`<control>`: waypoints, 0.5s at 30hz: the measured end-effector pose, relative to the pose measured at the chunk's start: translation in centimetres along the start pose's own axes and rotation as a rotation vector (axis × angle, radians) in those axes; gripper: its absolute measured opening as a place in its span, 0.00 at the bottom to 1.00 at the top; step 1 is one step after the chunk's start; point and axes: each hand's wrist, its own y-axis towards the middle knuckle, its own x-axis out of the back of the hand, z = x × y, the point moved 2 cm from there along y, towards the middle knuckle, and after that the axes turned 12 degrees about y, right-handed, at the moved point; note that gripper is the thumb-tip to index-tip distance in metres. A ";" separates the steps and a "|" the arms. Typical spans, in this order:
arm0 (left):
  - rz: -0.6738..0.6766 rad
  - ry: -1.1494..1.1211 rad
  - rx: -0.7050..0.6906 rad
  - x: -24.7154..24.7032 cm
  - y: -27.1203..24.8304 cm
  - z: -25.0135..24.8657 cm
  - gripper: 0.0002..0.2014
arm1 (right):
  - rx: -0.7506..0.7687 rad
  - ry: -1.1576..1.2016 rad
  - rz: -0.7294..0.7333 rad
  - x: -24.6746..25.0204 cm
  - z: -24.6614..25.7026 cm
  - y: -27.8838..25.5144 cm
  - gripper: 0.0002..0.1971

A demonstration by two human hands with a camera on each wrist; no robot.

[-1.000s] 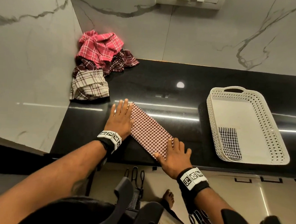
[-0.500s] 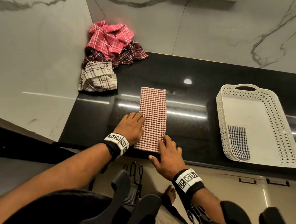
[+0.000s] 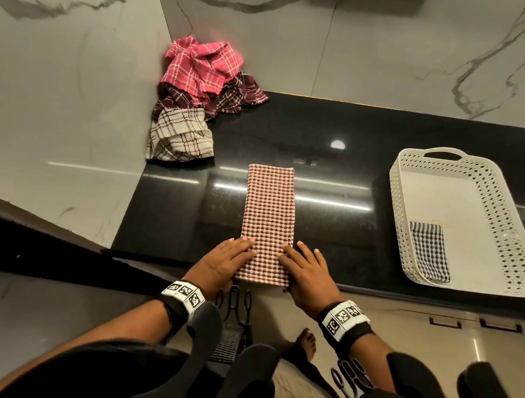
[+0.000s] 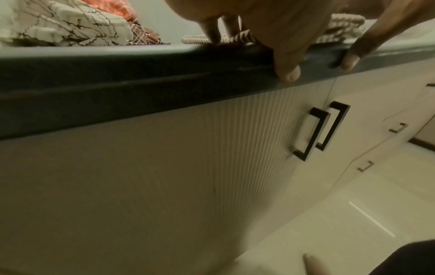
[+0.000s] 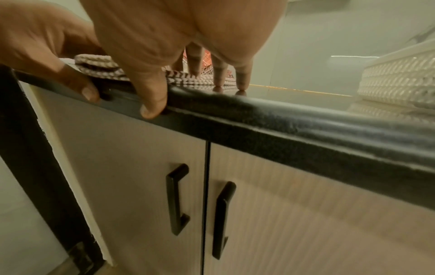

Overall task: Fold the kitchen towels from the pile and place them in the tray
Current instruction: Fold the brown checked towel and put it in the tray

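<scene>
Both thumbs (image 5: pixel 150 104) over the counter edge (image 5: pixel 282 119), only in wrist views.

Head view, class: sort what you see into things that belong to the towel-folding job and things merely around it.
Belonging to the job:
- red-and-white checked towel, folded into a long strip
- left hand and right hand resting on its near end
- pile of crumpled plaid towels
- white perforated plastic tray
- folded black-and-white checked towel inside it

Merely around:
- black countertop
- marble wall
- cabinet handles

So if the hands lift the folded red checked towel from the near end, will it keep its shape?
Probably not: the red checked towel is long thin cloth, likely to droop. Folded layers may slide open. It looks light.
</scene>
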 end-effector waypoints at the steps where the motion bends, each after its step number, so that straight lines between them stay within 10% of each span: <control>1: -0.034 -0.083 0.020 0.1 -0.1 0.1 0.38 | 0.012 0.040 -0.029 0.0 0.0 -0.2 0.28; 7: -0.104 -0.530 0.315 4.1 1.4 0.4 0.14 | -0.084 0.503 -0.264 2.0 0.8 0.3 0.05; 15: -0.061 -0.511 0.679 4.7 5.2 1.1 0.10 | -0.431 0.703 -0.347 3.2 1.0 3.5 0.11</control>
